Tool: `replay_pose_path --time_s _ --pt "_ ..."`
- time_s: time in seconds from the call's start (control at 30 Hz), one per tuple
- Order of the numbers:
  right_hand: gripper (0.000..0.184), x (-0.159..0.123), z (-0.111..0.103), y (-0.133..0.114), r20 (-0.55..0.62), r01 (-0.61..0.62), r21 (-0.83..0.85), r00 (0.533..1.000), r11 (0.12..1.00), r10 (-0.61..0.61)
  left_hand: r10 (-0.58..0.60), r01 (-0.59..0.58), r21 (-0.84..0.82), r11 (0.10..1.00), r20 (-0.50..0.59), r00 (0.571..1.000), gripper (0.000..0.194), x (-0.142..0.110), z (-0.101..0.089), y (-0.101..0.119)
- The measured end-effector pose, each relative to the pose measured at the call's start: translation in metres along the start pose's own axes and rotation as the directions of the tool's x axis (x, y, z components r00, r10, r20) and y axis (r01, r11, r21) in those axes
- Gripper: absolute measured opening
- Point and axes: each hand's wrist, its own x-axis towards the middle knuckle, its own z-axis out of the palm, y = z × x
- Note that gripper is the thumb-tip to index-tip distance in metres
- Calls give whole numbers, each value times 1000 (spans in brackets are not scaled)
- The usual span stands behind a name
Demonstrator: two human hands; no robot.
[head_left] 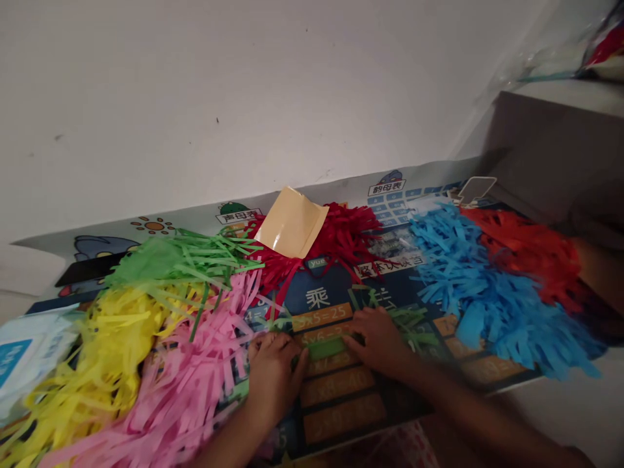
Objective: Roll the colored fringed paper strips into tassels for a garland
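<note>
A green fringed paper bundle lies in front of me, with a plain flat band (325,348) in its middle and cut strips (414,324) spreading at the ends. My left hand (275,367) is closed on the left end of the band, thumb along its edge. At the right end, my right hand (377,338) grips it, fingers bent. Pink fringed strips (209,351) lie just left of my left hand. Beyond both hands sits a red fringed bundle (346,234) with a tan paper square (292,224) on top. My palms hide parts of the green piece.
Yellow (112,344) and light green fringes (180,257) pile at the left, near a white-and-blue packet (29,364). Blue (487,286) and orange-red fringes (531,250) lie right. A printed mat (341,422) covers the table against a white wall (244,97). A grey box (560,149) stands right.
</note>
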Motion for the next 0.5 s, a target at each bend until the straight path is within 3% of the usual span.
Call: replay_pose_path --time_s 0.13,0.23,0.3,0.4,0.5 --pt "16 -1 -7 7 -48 -16 -21 999 1000 15 30 -28 75 997 -23 999 5 -1 -1 -2" --pt "14 -9 -19 11 -235 -34 -57 972 998 20 220 -211 163 964 -42 975 19 -2 -5 -3" --pt "15 -15 -22 10 -282 143 -116 944 983 -171 362 -355 219 909 10 932 24 -1 -8 -2" --pt "7 -19 -12 8 -150 474 -231 846 850 -512 432 -445 283 850 110 895 16 2 -10 5" --pt "9 -12 1 10 -57 572 -284 791 769 -609 418 -442 309 842 146 897 6 5 -8 14"
